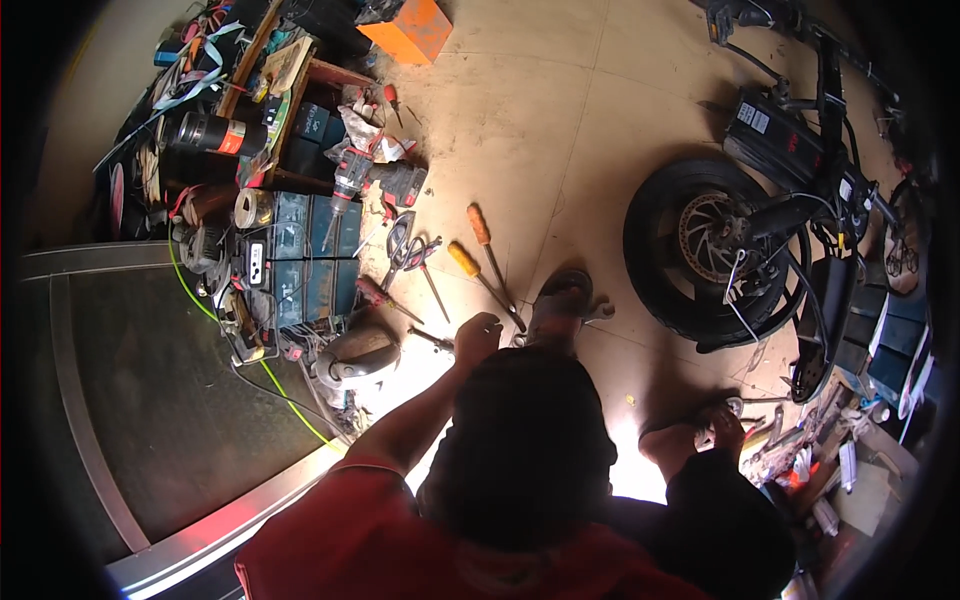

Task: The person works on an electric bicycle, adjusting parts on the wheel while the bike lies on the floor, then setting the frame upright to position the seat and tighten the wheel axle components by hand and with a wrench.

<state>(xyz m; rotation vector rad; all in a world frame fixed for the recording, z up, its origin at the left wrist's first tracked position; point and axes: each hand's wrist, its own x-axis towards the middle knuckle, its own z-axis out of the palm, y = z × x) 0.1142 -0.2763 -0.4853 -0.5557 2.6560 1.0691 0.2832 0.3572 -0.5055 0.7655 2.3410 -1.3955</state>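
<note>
My left hand is low over the floor, beside my foot in a dark sandal. Its fingers are curled, and I cannot make out what they hold, if anything. A dark metal rod-like tool lies just left of it. Ahead of it are a yellow-handled screwdriver, an orange-handled screwdriver and a red-handled screwdriver. The open end of a spanner shows right of the sandal. No right forearm shows, and my right hand is not discernible. A black rounded shape fills the lower middle.
An electric two-wheeler's wheel with a brake disc stands at right. Loose tools and parts crowd the lower right. Blue-grey batteries and a cordless drill are at left, by a dark framed panel. An orange box stands far off.
</note>
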